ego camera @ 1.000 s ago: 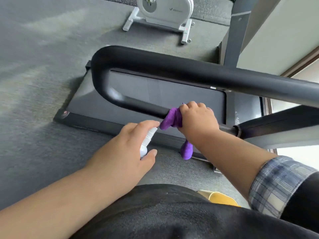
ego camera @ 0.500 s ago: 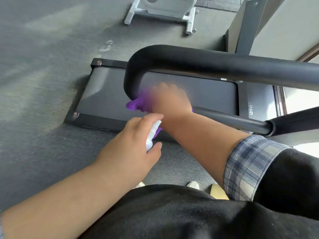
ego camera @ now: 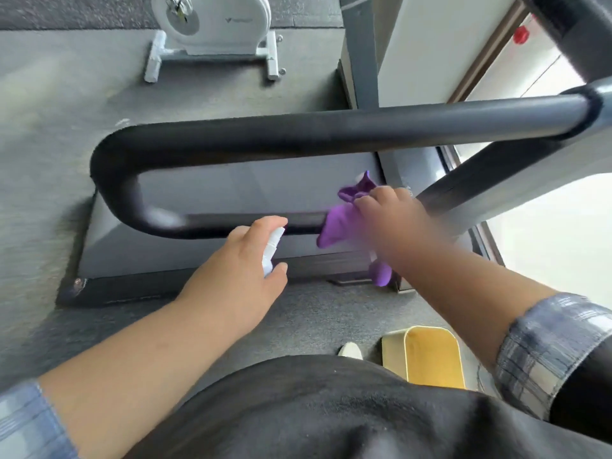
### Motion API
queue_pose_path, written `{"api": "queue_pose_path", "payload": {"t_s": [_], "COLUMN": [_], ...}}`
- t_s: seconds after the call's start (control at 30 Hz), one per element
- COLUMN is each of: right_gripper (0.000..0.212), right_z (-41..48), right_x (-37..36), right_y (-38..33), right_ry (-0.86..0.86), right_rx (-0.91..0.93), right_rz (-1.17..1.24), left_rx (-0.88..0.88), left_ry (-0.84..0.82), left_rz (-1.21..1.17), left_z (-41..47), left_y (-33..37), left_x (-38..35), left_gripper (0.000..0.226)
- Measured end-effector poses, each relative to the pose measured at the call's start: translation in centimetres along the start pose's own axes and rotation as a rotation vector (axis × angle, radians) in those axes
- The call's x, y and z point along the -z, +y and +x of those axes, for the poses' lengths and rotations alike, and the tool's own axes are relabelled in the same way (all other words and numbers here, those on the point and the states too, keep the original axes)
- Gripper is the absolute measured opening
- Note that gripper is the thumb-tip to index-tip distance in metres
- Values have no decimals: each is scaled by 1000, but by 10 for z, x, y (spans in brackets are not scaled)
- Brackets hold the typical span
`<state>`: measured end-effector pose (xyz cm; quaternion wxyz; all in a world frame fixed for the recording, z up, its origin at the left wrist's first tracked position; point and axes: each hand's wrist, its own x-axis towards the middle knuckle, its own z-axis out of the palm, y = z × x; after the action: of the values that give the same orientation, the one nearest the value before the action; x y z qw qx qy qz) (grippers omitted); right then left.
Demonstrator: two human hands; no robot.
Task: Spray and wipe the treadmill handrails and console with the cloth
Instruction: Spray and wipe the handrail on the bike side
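A black U-shaped treadmill handrail [ego camera: 298, 137] crosses the view, bending at the left into a lower bar [ego camera: 231, 223]. My right hand [ego camera: 394, 217] grips a purple cloth [ego camera: 341, 223] wrapped around the right part of that lower bar; the hand is blurred. A tail of the cloth hangs below the bar. My left hand [ego camera: 238, 273] holds a small white spray bottle [ego camera: 271, 248] just in front of the lower bar, with the forefinger on top of it. The console is out of view.
The treadmill deck [ego camera: 198, 256] lies on grey carpet below the rail. A white exercise machine [ego camera: 212, 28] stands at the back. A yellow bin [ego camera: 427, 356] sits on the floor by my right leg. A grey post [ego camera: 361, 54] and a wall rise at right.
My right hand slid the cloth along the lower bar from the left bend back to the right. My left hand kept the bottle near the bar. The view shifted.
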<state>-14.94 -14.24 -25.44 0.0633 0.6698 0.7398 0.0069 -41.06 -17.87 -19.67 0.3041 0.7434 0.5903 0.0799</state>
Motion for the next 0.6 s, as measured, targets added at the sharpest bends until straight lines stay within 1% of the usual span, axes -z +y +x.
{"api": "queue_pose_path", "payload": {"t_s": [0.07,0.17,0.27,0.4,0.6], "right_gripper": [63,64,56,57,63], "right_z": [-4,-1,0,-4,-2], "right_x": [1,9,12,13,15], "right_y": [18,31,39,39,39], "right_ry": [9,-64,-39,-46,-79], "right_rx": [8,57,75,85,116], "right_rz": [54,196,320,336,314], "left_rx": [31,100,146,172,237], "left_ry": [24,92,165,194,187], "left_rz": [62,165,274,404,420], "left_z": [13,28,34,37,34], "left_y": [2,-1,-7,-10,-8], "left_x": [-7,-10,-5,-2,-6], "left_gripper": [51,49,43,38,31]}}
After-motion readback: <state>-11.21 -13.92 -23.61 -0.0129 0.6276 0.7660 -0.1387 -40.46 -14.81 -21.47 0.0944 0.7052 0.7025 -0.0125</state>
